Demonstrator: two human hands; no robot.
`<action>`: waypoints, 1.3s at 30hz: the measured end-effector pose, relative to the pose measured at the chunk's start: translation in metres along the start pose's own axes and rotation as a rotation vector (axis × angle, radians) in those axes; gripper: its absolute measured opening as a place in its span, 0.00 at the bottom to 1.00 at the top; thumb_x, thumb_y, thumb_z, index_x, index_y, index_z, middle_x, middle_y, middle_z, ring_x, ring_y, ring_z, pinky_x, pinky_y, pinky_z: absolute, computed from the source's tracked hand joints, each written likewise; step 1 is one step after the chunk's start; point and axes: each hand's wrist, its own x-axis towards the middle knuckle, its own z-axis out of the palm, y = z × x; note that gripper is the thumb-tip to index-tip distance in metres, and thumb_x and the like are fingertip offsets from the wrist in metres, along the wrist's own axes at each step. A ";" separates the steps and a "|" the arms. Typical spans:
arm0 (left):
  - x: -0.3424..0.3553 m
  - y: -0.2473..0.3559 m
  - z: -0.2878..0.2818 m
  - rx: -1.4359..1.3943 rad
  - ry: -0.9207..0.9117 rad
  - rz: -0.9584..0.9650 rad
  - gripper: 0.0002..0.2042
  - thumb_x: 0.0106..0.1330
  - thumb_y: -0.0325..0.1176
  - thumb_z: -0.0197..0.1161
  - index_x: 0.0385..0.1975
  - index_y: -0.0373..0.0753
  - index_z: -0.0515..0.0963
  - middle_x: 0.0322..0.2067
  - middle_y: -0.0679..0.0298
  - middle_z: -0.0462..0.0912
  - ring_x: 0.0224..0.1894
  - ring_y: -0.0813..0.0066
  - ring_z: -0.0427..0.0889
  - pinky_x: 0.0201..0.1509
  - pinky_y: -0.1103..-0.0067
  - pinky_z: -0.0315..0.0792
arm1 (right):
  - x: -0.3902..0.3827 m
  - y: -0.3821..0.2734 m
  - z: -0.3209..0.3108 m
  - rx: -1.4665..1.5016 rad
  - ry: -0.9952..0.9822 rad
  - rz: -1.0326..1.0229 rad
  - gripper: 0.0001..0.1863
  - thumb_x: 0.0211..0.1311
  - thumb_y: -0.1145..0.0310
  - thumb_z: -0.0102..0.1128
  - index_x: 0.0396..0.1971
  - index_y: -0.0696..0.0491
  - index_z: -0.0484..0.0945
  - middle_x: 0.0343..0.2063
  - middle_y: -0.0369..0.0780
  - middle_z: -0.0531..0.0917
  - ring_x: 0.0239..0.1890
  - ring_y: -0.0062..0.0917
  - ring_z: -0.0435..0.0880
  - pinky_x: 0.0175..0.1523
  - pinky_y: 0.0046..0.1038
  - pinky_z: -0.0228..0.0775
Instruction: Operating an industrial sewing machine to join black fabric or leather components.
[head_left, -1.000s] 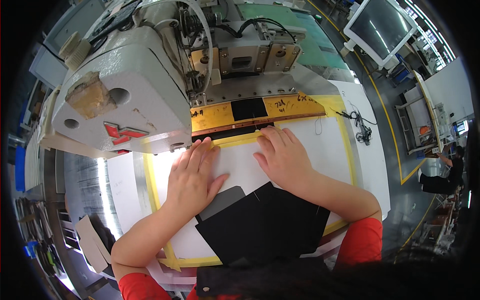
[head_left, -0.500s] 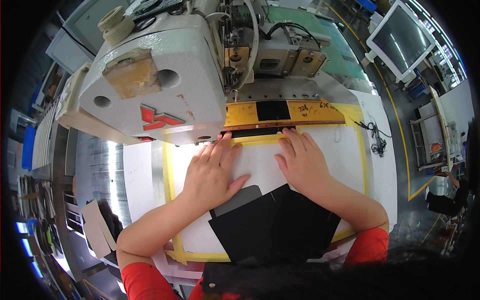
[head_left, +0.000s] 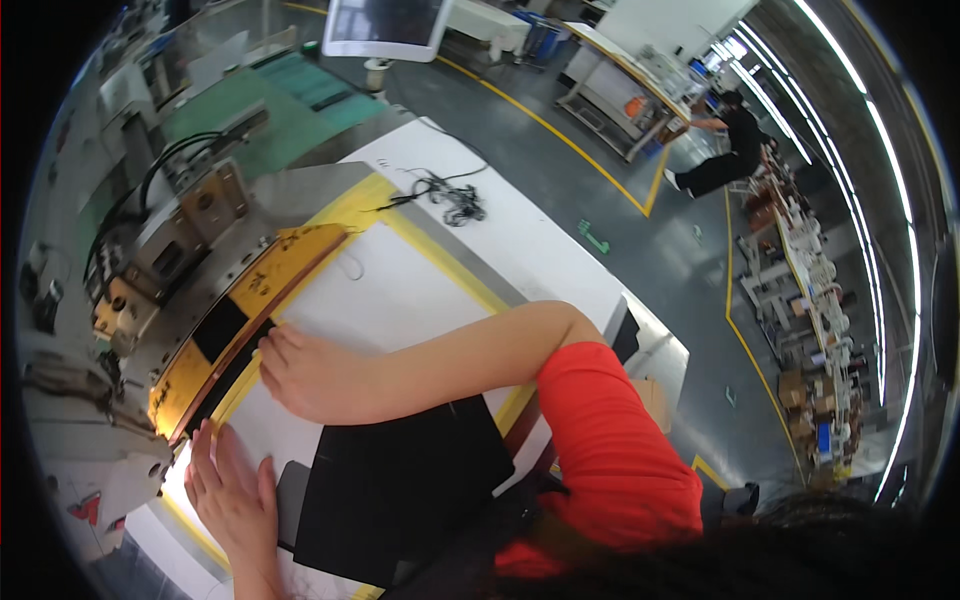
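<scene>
My left hand (head_left: pixel 228 498) lies at the near end of a narrow black strip (head_left: pixel 240 378), with its fingers stretched out and its thumb apart. At the strip's farther part rests my right hand (head_left: pixel 312 378), fingertips on its edge and fingers slightly bent; the palm is hidden. Along the strip runs a yellow clamp bar (head_left: pixel 272 280) with a brownish edge and a black patch. Below my right forearm, a large black fabric piece (head_left: pixel 400 490) covers part of the white, yellow-taped sheet (head_left: pixel 420 310). A dark grey piece (head_left: pixel 291 500) shows beside it.
The sewing machine's grey head (head_left: pixel 105 490) stands close to my left hand. A tangle of black thread (head_left: pixel 458 203) lies on the white tabletop. Past the table are a monitor (head_left: pixel 385 25), a workbench (head_left: pixel 630 90) and another person (head_left: pixel 738 145).
My view has swung to the right, so the machine and both hands appear farther left. Both hands stay at the black strip; the right hand's fingers look more bent.
</scene>
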 end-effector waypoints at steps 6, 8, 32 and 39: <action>-0.004 -0.005 0.009 -0.123 0.058 0.030 0.19 0.62 0.38 0.62 0.48 0.34 0.74 0.50 0.54 0.74 0.53 0.52 0.73 0.57 0.62 0.64 | -0.018 -0.019 -0.030 0.458 0.002 -0.171 0.16 0.55 0.60 0.60 0.34 0.59 0.79 0.29 0.42 0.78 0.38 0.34 0.80 0.47 0.40 0.70; -0.008 -0.005 0.007 -0.112 0.054 0.014 0.14 0.61 0.35 0.63 0.42 0.34 0.75 0.42 0.54 0.75 0.45 0.53 0.74 0.53 0.62 0.65 | -0.022 -0.025 -0.031 0.663 0.045 -0.196 0.16 0.54 0.58 0.64 0.32 0.57 0.79 0.27 0.39 0.77 0.35 0.32 0.79 0.42 0.38 0.71; -0.005 -0.007 0.006 -0.682 -0.029 -0.190 0.12 0.62 0.19 0.55 0.45 0.31 0.73 0.37 0.57 0.75 0.39 0.65 0.77 0.42 0.77 0.69 | 0.029 -0.006 -0.009 0.990 -0.066 0.074 0.10 0.54 0.61 0.63 0.26 0.54 0.81 0.24 0.43 0.83 0.32 0.38 0.83 0.38 0.38 0.73; 0.003 0.007 -0.010 -0.145 0.311 0.217 0.15 0.50 0.20 0.67 0.38 0.39 0.78 0.43 0.59 0.78 0.49 0.55 0.77 0.54 0.62 0.69 | 0.048 0.002 0.005 0.872 0.046 0.229 0.13 0.58 0.59 0.58 0.22 0.53 0.81 0.21 0.45 0.81 0.27 0.44 0.81 0.34 0.42 0.72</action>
